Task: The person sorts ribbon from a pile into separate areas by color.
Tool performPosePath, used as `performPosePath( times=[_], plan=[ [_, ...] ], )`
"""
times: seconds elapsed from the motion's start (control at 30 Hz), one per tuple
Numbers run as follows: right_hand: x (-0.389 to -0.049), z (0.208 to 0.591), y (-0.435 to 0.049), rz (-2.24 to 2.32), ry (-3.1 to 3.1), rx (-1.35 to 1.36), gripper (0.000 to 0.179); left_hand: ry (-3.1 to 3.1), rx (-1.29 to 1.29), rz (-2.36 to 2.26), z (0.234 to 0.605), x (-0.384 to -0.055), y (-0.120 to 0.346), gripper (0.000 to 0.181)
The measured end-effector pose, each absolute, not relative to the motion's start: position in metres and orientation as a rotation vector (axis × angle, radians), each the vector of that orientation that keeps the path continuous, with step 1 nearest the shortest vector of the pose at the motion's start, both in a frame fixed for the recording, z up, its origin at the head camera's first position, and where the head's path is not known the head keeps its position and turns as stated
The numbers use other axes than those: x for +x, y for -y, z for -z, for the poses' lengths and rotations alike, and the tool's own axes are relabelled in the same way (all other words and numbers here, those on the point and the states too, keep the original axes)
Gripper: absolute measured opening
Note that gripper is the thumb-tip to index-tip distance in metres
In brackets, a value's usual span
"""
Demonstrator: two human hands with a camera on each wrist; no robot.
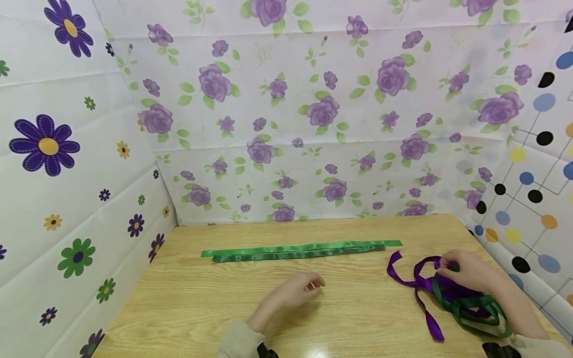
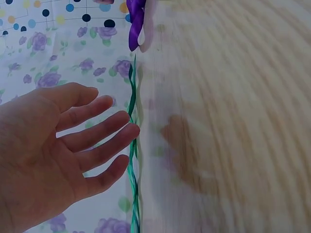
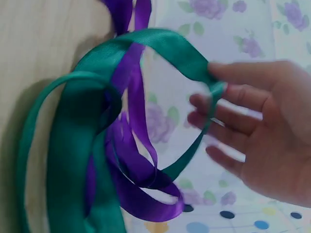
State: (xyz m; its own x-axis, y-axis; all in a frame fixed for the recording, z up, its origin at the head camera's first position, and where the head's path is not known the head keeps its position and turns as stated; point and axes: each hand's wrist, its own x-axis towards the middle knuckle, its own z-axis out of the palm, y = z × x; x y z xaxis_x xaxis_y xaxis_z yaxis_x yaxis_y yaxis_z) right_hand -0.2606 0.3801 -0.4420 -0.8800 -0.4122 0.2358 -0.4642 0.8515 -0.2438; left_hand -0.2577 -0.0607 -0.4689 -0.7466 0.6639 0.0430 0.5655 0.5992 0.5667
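Observation:
At the table's right side lies a loose heap of green ribbon [image 1: 481,311] and purple ribbon [image 1: 427,283]. My right hand [image 1: 465,271] is over this heap; in the right wrist view, its thumb and index finger pinch a loop of the green ribbon [image 3: 170,46], with purple strands hanging beside it. Toward the middle of the table, my left hand [image 1: 295,291] hovers with fingers loosely bent and nothing in them. Beyond it, a bright green ribbon strip [image 1: 295,247] and a darker green strip [image 1: 277,256] lie stretched out side by side, partly overlapping at the right.
The wooden table [image 1: 179,308] is bounded by a rose-patterned cloth [image 1: 286,114] at the back. Flower-printed cloth [image 1: 103,209] stands on the left, dotted cloth [image 1: 537,209] on the right, close to my right arm.

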Motion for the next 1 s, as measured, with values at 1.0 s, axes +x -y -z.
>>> performPosePath(
  times=[1.0],
  plan=[
    [-0.257, 0.38, -0.28, -1.345, 2.72, 1.547, 0.02, -2.193, 1.158, -1.264, 0.451, -0.245, -0.019, 0.041]
  ],
)
